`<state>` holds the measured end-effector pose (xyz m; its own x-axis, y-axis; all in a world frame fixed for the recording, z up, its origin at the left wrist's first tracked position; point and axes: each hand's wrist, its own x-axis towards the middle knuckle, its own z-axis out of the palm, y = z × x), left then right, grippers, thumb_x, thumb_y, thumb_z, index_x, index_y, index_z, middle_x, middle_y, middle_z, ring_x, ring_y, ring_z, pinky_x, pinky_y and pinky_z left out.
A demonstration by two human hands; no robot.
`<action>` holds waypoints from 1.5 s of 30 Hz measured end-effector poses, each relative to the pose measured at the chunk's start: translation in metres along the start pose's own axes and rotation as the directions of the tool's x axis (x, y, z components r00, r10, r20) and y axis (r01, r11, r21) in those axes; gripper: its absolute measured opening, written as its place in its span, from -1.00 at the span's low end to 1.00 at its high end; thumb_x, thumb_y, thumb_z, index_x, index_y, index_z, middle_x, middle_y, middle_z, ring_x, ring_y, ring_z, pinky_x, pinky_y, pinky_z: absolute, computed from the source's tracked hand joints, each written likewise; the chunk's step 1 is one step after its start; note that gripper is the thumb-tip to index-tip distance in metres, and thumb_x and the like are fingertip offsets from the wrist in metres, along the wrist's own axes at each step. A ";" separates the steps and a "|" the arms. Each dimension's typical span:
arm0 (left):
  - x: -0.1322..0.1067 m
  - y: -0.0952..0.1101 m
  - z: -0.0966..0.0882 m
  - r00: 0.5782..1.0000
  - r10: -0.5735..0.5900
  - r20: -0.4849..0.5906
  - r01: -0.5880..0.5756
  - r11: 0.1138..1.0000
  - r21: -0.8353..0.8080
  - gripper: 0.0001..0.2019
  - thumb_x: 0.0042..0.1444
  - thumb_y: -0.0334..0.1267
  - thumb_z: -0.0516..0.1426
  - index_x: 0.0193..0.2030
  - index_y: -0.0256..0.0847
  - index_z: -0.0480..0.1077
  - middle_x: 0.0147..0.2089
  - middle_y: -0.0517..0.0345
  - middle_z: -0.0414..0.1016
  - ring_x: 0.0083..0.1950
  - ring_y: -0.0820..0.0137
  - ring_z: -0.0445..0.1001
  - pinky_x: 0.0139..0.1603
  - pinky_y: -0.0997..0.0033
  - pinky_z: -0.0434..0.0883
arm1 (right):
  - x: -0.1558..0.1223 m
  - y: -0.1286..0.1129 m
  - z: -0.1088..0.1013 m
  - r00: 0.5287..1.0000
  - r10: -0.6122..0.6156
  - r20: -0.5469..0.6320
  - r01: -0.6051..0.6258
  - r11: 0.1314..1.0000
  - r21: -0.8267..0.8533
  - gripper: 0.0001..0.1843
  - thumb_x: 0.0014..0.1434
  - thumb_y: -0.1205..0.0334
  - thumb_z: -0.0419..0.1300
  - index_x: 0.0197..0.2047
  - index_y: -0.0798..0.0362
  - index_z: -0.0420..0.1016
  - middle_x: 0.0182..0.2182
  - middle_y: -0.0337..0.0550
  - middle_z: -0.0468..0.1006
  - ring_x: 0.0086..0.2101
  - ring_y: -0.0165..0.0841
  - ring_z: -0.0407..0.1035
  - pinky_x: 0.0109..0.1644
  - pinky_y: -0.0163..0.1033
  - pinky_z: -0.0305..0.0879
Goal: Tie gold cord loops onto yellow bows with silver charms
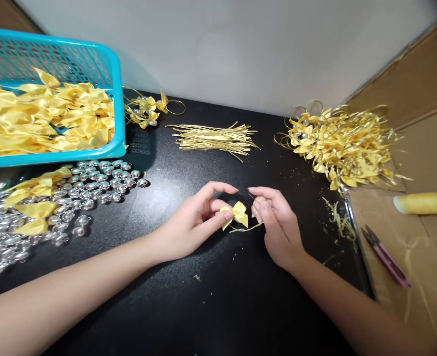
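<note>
Over the middle of the black table, my left hand [207, 217] pinches a yellow ribbon bow [240, 215] by its left loop, between thumb and fingers; the index finger is raised above it. From beneath the bow a thin gold cord [246, 229] curves right to my right hand [277, 225]. That hand's thumb and fingers are closed on the cord's end, with the index finger stretched toward the left hand. Whether a bead sits behind the bow is hidden.
A blue basket [120, 99] of yellow bows stands left, above scattered silver beads [88, 190]. Gold cords [214, 138] lie at the back. Finished-looking bow pieces [344, 143] are heaped right, near thread snips [387, 259], a yellow roll [426, 202] and cord scraps [339, 220].
</note>
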<state>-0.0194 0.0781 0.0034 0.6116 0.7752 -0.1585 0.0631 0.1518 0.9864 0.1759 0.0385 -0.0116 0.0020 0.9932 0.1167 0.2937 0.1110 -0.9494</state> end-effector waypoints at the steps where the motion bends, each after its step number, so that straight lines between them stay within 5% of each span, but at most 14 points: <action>1: 0.000 0.000 0.000 1.000 0.009 0.013 -0.009 1.000 0.004 -0.71 0.29 -0.21 0.06 0.11 -0.16 0.16 -0.41 0.29 0.34 -0.42 0.50 0.31 -0.42 0.52 0.22 | 0.003 -0.001 -0.001 0.999 0.014 0.033 -0.014 1.000 0.004 -0.74 0.39 0.20 -0.06 -0.04 -0.08 0.44 -0.40 -0.26 0.39 -0.41 -0.40 0.33 -0.29 -0.23 0.28; 9: -0.003 -0.004 -0.003 0.999 0.019 0.026 -0.022 0.995 0.099 -0.72 0.37 -0.18 -0.05 0.16 -0.17 0.16 -0.41 0.29 0.32 -0.45 0.51 0.24 -0.43 0.50 0.19 | 0.006 -0.005 -0.003 0.981 0.094 0.168 -0.122 0.978 0.168 -0.70 0.42 0.07 -0.12 -0.33 -0.02 0.22 -0.54 -0.34 0.23 -0.51 -0.43 0.18 -0.37 -0.25 0.18; 15: -0.003 -0.007 -0.002 0.996 0.089 0.011 -0.090 0.987 0.135 -0.73 0.36 -0.21 -0.03 0.15 -0.18 0.17 -0.42 0.30 0.31 -0.45 0.52 0.25 -0.41 0.50 0.22 | 0.001 -0.005 -0.001 0.979 -0.063 0.194 0.012 0.967 0.254 -0.65 0.39 0.00 -0.09 -0.41 -0.03 0.04 -0.49 -0.33 0.18 -0.47 -0.43 0.15 -0.35 -0.23 0.17; 19: -0.004 -0.009 0.001 0.987 0.161 -0.015 -0.155 0.969 0.192 -0.78 0.36 -0.25 -0.02 0.09 -0.19 0.20 -0.39 0.26 0.39 -0.42 0.50 0.33 -0.38 0.48 0.26 | 0.000 -0.004 0.003 0.981 -0.034 0.190 -0.004 0.981 0.195 -0.61 0.19 0.23 0.24 -0.35 -0.06 -0.01 -0.36 -0.31 0.37 -0.39 -0.43 0.30 -0.26 -0.21 0.29; 29: -0.006 -0.009 0.004 0.948 0.257 -0.190 -0.191 0.932 0.307 -0.97 0.33 -0.30 0.03 -0.13 -0.18 0.24 -0.42 0.29 0.40 -0.42 0.53 0.36 -0.35 0.51 0.28 | 0.002 -0.003 0.006 0.983 0.015 0.182 -0.066 0.959 0.276 -0.60 0.13 0.44 0.21 -0.39 -0.05 -0.02 -0.45 -0.39 0.38 -0.41 -0.47 0.32 -0.26 -0.26 0.31; 38: -0.005 -0.008 0.004 0.949 0.208 -0.237 -0.145 0.956 0.256 -0.96 0.33 -0.29 0.03 -0.12 -0.18 0.24 -0.42 0.30 0.40 -0.44 0.55 0.32 -0.37 0.51 0.26 | 0.002 -0.006 0.004 0.981 -0.093 0.171 0.043 0.960 0.276 -0.58 0.12 0.53 0.17 -0.40 -0.05 -0.03 -0.46 -0.39 0.44 -0.44 -0.49 0.30 -0.31 -0.30 0.27; 45: -0.004 -0.008 0.005 0.940 0.217 -0.265 -0.148 0.955 0.257 -0.97 0.33 -0.31 0.03 -0.14 -0.18 0.24 -0.43 0.32 0.37 -0.44 0.56 0.31 -0.39 0.55 0.26 | -0.003 -0.007 0.000 0.931 -0.246 0.268 0.180 0.953 0.245 -0.58 0.05 0.53 0.19 -0.38 -0.05 -0.02 -0.46 -0.35 0.40 -0.48 -0.46 0.27 -0.35 -0.27 0.25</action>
<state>-0.0188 0.0705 -0.0040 0.3794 0.9237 0.0530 0.1723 -0.1269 0.9768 0.1738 0.0344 -0.0058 -0.3268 0.9076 0.2636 0.0458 0.2939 -0.9548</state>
